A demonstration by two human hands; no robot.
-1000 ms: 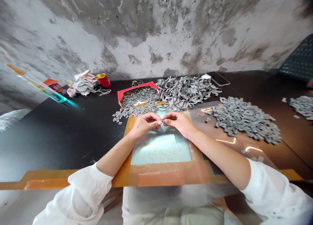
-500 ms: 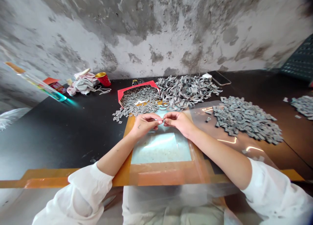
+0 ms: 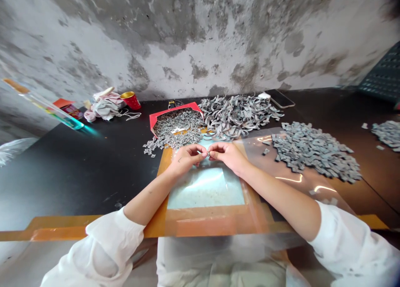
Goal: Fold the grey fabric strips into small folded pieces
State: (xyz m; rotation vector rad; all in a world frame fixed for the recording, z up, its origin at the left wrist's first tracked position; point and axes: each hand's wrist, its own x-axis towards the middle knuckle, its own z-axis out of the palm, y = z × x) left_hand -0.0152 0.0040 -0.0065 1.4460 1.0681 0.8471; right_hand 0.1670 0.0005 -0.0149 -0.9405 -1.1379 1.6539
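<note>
My left hand (image 3: 185, 158) and my right hand (image 3: 227, 154) meet fingertip to fingertip above a clear plastic sheet (image 3: 206, 187) on an orange frame. Both pinch one small grey folded piece (image 3: 207, 153) between thumbs and forefingers. Just beyond the hands lies a red-edged tray (image 3: 158, 118) heaped with small grey pieces, some spilled in front of it. A tangle of grey strips (image 3: 236, 114) lies behind the right hand.
A big heap of grey folded pieces (image 3: 315, 153) spreads on the right, with another heap (image 3: 387, 133) at the far right edge. At the back left sit a red cup (image 3: 131, 100), crumpled cloth (image 3: 104, 108) and a clear tube (image 3: 46, 108). A phone (image 3: 281, 98) lies near the wall.
Both hands stay pinched together on the small piece, with only slight finger movement. The view has shifted a little.
</note>
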